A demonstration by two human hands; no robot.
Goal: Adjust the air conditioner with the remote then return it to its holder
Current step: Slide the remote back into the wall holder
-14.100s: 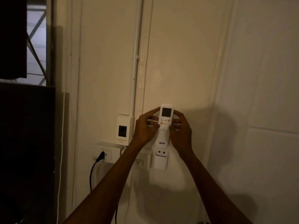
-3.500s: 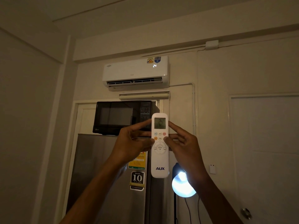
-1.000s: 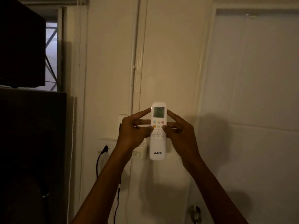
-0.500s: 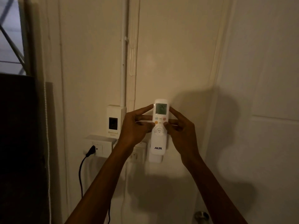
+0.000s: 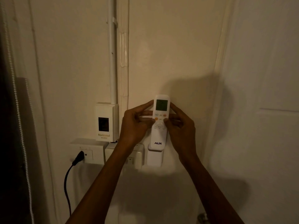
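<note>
The white AUX remote (image 5: 159, 135) stands upright against the wall, its bottom end just inside the top of the white wall holder (image 5: 154, 158). My left hand (image 5: 135, 126) grips its left edge and my right hand (image 5: 179, 128) grips its right edge, both thumbs near the button area below the lit screen. The air conditioner is out of view.
A breaker box (image 5: 106, 122) is mounted left of my hands, below a vertical conduit pipe (image 5: 112, 62). Beneath it sit a socket (image 5: 86, 151) with a black plug and cable (image 5: 68, 180), and a switch plate (image 5: 136, 157). A white door (image 5: 267, 94) stands at the right, its knob (image 5: 202, 218) low down.
The view has closed in on the wall. Both hands have lowered the remote so that its bottom end now sits in the mouth of the holder.
</note>
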